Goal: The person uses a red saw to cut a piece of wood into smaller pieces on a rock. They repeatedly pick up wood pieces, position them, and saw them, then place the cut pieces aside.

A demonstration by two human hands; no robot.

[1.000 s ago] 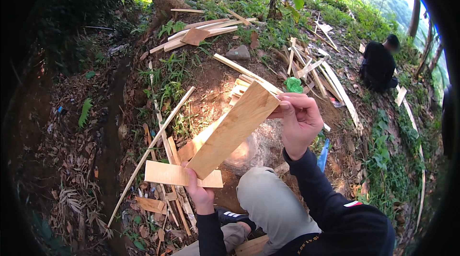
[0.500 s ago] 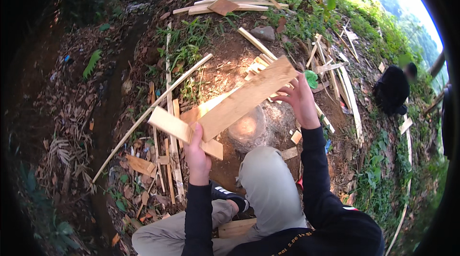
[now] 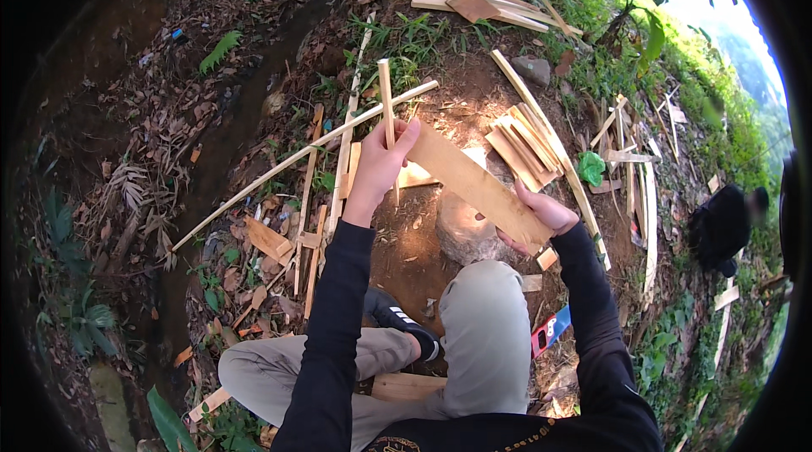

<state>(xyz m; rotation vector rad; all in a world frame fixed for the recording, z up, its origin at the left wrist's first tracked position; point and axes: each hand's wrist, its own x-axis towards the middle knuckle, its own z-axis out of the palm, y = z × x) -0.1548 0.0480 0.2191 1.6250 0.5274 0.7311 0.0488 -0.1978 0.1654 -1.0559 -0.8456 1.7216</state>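
A flat wooden board (image 3: 474, 181) slants down to the right in front of me, held in both hands. At its upper left end a narrower wooden crosspiece (image 3: 386, 93) stands on edge, making a T shape with the board. My left hand (image 3: 377, 171) is closed around that joint, thumb on the board's face. The board's lower right end is gripped by my right hand (image 3: 545, 213), with fingers underneath. Below the board is a tree stump (image 3: 463, 236), partly covered by it. Another wooden board (image 3: 417, 175) lies behind, mostly hidden.
A stack of short wooden slats (image 3: 526, 146) lies beyond the stump, beside a long strip (image 3: 541, 126). To the left a long pole (image 3: 296, 156) crosses other strips. A red and blue object (image 3: 551, 332) rests by my knee. A person in dark clothing (image 3: 719, 228) is at the right.
The board has turned from sloping up to the right to sloping down to the right. My left hand rose and my right hand came down, both keeping hold. The view shifted too.
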